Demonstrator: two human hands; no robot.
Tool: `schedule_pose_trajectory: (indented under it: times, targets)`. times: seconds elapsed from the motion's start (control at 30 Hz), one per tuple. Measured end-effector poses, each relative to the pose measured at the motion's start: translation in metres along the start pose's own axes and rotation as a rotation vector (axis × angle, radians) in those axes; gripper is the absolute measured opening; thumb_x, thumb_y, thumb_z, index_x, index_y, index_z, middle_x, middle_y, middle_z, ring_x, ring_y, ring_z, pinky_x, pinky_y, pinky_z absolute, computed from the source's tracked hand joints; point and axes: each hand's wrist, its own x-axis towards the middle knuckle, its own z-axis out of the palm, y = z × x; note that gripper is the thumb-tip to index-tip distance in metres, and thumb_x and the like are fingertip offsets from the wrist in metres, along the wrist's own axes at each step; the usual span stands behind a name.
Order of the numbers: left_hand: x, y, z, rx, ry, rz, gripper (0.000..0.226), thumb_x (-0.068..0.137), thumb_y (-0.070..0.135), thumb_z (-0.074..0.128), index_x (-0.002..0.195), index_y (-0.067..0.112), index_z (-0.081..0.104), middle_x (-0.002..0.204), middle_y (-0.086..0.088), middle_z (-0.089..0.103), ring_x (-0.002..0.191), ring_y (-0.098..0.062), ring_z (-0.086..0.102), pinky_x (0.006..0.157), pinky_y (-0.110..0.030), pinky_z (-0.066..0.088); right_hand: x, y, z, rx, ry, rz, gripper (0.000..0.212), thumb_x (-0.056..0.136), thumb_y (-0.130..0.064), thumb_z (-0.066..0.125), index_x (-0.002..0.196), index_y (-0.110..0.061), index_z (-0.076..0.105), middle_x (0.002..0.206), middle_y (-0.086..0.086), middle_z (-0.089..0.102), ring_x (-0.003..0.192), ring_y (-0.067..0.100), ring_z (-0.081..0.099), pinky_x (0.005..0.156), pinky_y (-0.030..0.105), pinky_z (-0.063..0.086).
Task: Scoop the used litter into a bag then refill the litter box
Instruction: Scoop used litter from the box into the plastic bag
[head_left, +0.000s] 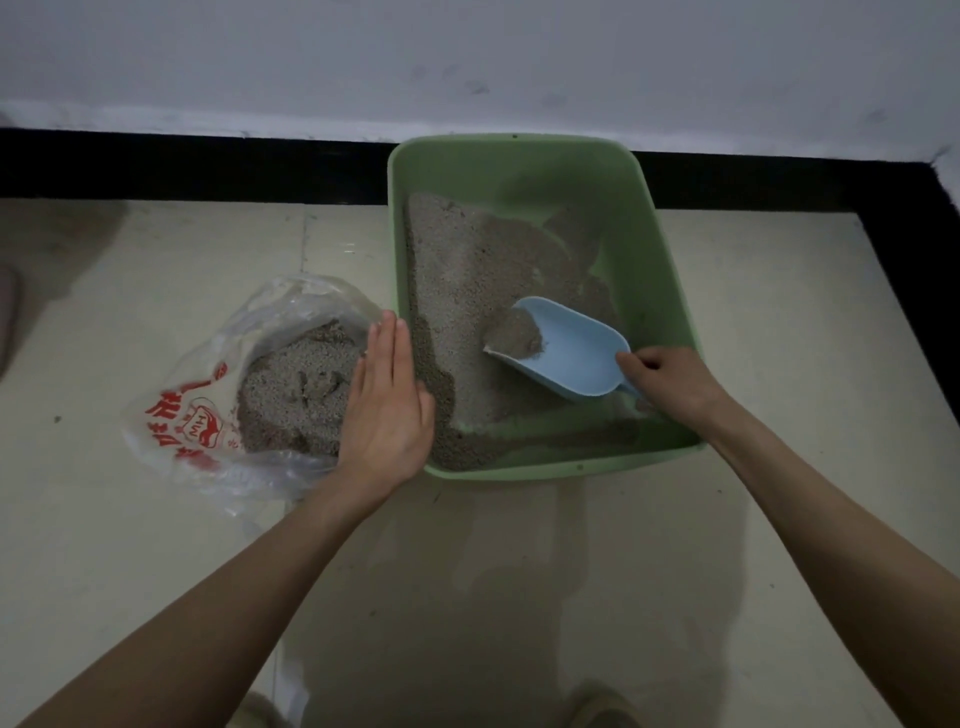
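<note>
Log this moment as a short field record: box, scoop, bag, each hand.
litter box: green, on the floor by the wall, partly emptied, bare patches at far right
scoop: blue, inside the box, small load of litter
bag: clear plastic, red print, left of the box, holds litter
left hand: open, flat, at the box's left rim beside the bag
right hand: grips the scoop handle

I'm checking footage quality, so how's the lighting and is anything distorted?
Head view: dim, flat lighting with grainy shadows; wide-angle lens bows the black baseboard; faint glare on the clear plastic bag; the green plastic litter box and pale blue scoop stay legible.
</note>
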Motion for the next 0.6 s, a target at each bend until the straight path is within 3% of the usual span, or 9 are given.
schedule_pose_trajectory:
  times: [0.1, 0.23, 0.33, 0.47, 0.6]
  targets:
    - [0.0, 0.0, 0.001, 0.008, 0.002, -0.007, 0.062, 0.098, 0.019, 0.028, 0.148, 0.006, -0.007, 0.157, -0.007, -0.012, 0.144, -0.017, -0.012, 0.118, -0.034, 0.0, 0.01, -0.017, 0.013, -0.068, -0.018, -0.04, 0.041, 0.095, -0.03, 0.046, 0.07, 0.0, 0.06, 0.07, 0.02, 0.061, 0.073, 0.036, 0.064, 0.063, 0.032, 0.044]
    - [0.001, 0.001, 0.002, -0.003, 0.005, -0.025, 0.062, 0.097, 0.018, 0.029, 0.148, 0.006, -0.005, 0.157, -0.008, -0.01, 0.144, -0.017, -0.01, 0.119, -0.036, 0.003, 0.027, -0.051, 0.033, -0.181, -0.017, -0.109, 0.049, 0.095, -0.032, 0.046, 0.051, -0.011, 0.04, 0.052, 0.008, 0.042, 0.05, 0.022, 0.041, 0.048, 0.028, 0.027]
    - [0.002, 0.001, 0.002, -0.008, 0.01, -0.016, 0.063, 0.096, 0.016, 0.032, 0.148, 0.005, -0.002, 0.157, -0.009, -0.007, 0.145, -0.019, -0.005, 0.119, -0.038, 0.007, 0.038, -0.073, 0.042, -0.228, -0.021, -0.089, 0.048, 0.096, -0.031, 0.043, 0.053, -0.011, 0.038, 0.053, 0.006, 0.037, 0.05, 0.021, 0.037, 0.048, 0.028, 0.025]
    - [0.002, 0.001, 0.002, -0.014, 0.004, -0.016, 0.063, 0.096, 0.016, 0.032, 0.148, 0.006, -0.003, 0.157, -0.007, -0.01, 0.145, -0.018, -0.006, 0.119, -0.037, 0.006, 0.047, -0.071, 0.046, -0.16, -0.078, -0.016, 0.037, 0.098, -0.025, 0.039, 0.07, -0.003, 0.049, 0.065, 0.009, 0.045, 0.06, 0.023, 0.043, 0.052, 0.028, 0.029]
    - [0.001, 0.0, 0.002, -0.011, -0.001, -0.01, 0.063, 0.097, 0.017, 0.031, 0.148, 0.007, -0.003, 0.157, -0.007, -0.009, 0.145, -0.017, -0.007, 0.119, -0.038, 0.006, 0.039, -0.057, 0.051, 0.006, -0.139, 0.016, 0.042, 0.099, -0.02, 0.038, 0.059, -0.009, 0.04, 0.06, 0.004, 0.037, 0.056, 0.017, 0.036, 0.049, 0.029, 0.023]
